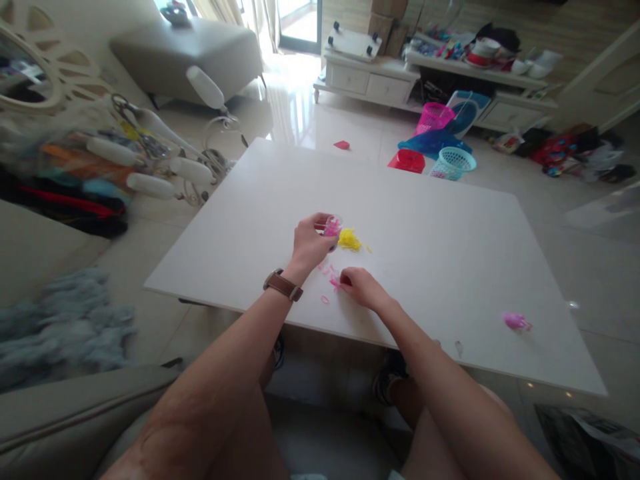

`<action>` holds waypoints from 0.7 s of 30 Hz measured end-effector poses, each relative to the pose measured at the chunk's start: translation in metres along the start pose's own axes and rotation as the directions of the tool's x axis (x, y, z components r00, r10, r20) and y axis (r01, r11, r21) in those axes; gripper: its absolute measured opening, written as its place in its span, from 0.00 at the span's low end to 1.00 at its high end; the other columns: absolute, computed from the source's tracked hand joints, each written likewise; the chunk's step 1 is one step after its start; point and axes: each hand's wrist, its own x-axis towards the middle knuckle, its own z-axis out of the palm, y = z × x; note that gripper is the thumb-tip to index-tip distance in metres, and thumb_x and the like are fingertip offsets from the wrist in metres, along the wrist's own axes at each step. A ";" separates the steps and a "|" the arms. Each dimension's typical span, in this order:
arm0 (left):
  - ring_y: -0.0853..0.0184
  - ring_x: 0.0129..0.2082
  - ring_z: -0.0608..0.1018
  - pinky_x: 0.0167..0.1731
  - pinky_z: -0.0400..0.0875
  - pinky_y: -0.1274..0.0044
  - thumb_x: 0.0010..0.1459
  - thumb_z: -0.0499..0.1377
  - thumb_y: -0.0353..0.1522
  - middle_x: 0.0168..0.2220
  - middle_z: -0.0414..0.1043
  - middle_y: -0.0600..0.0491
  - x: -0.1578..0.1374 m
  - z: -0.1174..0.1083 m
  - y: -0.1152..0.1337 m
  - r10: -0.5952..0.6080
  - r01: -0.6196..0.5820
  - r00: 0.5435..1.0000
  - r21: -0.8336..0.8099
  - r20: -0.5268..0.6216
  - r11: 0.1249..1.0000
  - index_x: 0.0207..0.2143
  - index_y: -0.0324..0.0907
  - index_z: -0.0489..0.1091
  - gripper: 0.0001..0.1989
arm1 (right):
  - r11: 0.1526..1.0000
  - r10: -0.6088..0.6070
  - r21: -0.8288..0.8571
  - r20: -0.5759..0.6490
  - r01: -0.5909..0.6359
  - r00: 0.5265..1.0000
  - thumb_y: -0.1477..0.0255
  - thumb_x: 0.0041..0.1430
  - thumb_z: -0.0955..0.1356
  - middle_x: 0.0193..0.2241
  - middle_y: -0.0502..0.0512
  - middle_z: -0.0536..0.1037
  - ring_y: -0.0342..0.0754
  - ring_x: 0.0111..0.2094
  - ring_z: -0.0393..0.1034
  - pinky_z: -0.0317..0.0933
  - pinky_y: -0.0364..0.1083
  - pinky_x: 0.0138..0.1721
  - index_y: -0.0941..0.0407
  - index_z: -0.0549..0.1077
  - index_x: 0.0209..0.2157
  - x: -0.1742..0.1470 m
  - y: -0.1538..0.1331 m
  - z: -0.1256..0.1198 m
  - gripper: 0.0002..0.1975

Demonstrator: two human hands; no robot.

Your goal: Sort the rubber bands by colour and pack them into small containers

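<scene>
My left hand [311, 241] is wrapped round a small clear cup [334, 227] with pink pieces inside, tilted a little above the white table [425, 220]. Below it, several loose pink bands [327, 271] lie on the tabletop. At their right edge my right hand [361, 287] has its fingers pinched together at the pink pieces; the fingertips seem to hold some of them, though they are partly hidden. A heap of thin yellow bands [349, 240] sits just right of the cup, with a stray yellow piece beside it.
A purple plastic toy [517, 321] lies near the table's right end, and a small clear item [459, 347] by the front edge. Past the far edge stand a pale blue basket [454, 160], a red container [409, 160] and a pink basket [434, 117]. A chandelier [173, 170] borders the left side.
</scene>
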 end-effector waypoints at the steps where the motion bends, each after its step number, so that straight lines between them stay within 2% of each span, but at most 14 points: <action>1: 0.63 0.40 0.81 0.38 0.79 0.75 0.43 0.67 0.25 0.39 0.81 0.50 0.000 0.000 0.000 -0.001 0.001 1.000 -0.004 0.000 1.000 0.40 0.41 0.79 0.18 | 1.000 -0.004 0.014 -0.020 0.004 1.000 0.78 0.61 0.69 0.30 0.53 0.78 0.45 0.31 0.68 0.56 0.43 0.34 0.56 0.75 0.29 0.001 -0.003 0.001 0.07; 5: 0.63 0.40 0.81 0.39 0.79 0.74 0.43 0.67 0.24 0.39 0.82 0.50 -0.001 0.000 0.003 -0.010 0.010 1.000 -0.023 0.004 1.000 0.40 0.41 0.79 0.18 | 0.999 0.006 0.037 -0.096 -0.003 0.995 0.73 0.63 0.71 0.31 0.52 0.77 0.45 0.31 0.67 0.56 0.43 0.34 0.56 0.75 0.31 0.005 -0.009 0.005 0.05; 7: 0.63 0.40 0.81 0.38 0.80 0.74 0.43 0.66 0.24 0.39 0.82 0.50 -0.002 0.000 0.005 -0.016 0.016 1.000 -0.028 0.005 0.999 0.40 0.41 0.79 0.17 | 0.999 0.000 0.053 -0.144 0.008 0.990 0.72 0.61 0.72 0.35 0.53 0.77 0.45 0.33 0.68 0.58 0.43 0.36 0.56 0.76 0.36 0.006 -0.009 0.007 0.03; 11: 0.63 0.40 0.81 0.38 0.79 0.74 0.44 0.67 0.23 0.39 0.81 0.49 -0.002 0.000 0.007 -0.027 0.027 1.000 -0.032 0.014 0.999 0.40 0.40 0.78 0.17 | 0.999 -0.031 0.029 -0.127 0.035 0.991 0.72 0.56 0.75 0.43 0.55 0.75 0.46 0.36 0.70 0.61 0.44 0.39 0.56 0.77 0.47 0.004 -0.008 0.012 0.16; 14: 0.64 0.39 0.80 0.38 0.79 0.75 0.44 0.66 0.23 0.38 0.81 0.50 -0.002 0.001 0.006 -0.027 0.028 1.000 -0.034 0.013 0.999 0.40 0.40 0.79 0.17 | 0.999 -0.038 -0.022 -0.071 0.036 0.997 0.75 0.62 0.70 0.40 0.56 0.75 0.47 0.36 0.70 0.60 0.44 0.40 0.56 0.79 0.44 0.001 -0.010 0.015 0.09; 16: 0.64 0.39 0.80 0.37 0.79 0.76 0.44 0.66 0.23 0.38 0.81 0.50 -0.002 0.002 0.005 -0.022 0.022 1.000 -0.033 0.010 0.999 0.40 0.40 0.79 0.17 | 0.998 -0.027 -0.054 -0.037 0.025 0.999 0.76 0.64 0.67 0.38 0.57 0.76 0.47 0.37 0.71 0.58 0.43 0.39 0.56 0.80 0.40 0.001 -0.014 0.016 0.08; 21: 0.65 0.39 0.80 0.37 0.78 0.76 0.44 0.66 0.23 0.38 0.81 0.51 -0.003 0.003 0.004 -0.014 0.014 1.000 -0.020 0.013 1.000 0.40 0.40 0.79 0.17 | 0.992 0.026 -0.126 0.026 -0.022 0.999 0.77 0.63 0.67 0.34 0.58 0.79 0.48 0.34 0.71 0.56 0.44 0.36 0.57 0.78 0.32 0.002 -0.018 0.013 0.07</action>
